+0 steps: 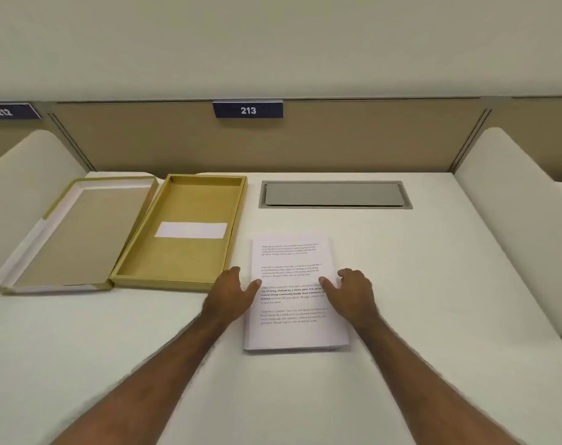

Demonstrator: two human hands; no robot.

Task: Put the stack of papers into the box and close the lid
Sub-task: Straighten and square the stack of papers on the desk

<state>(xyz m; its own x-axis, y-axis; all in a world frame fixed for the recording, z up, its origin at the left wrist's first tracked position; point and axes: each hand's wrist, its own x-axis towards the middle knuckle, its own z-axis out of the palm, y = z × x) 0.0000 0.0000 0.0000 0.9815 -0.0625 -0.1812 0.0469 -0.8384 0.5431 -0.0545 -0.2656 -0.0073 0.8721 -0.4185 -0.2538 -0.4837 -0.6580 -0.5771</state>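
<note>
Here the stack of papers [294,293] lay flat on the white surface [434,284], just right of the open yellow box [180,232]. It was white with small black print. Left hand [230,293] and right hand [353,292] had spread grips, thumbs on top.

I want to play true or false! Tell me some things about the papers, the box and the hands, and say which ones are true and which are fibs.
1. The stack of papers is already inside the box. False: it lies on the desk, to the right of the box.
2. The lid is open, lying flat to the left of the box. True.
3. The left hand and the right hand are at the two side edges of the stack. True.
4. The sign above the desk says 300. False: it says 213.
5. A white slip lies in the box. True.
</note>
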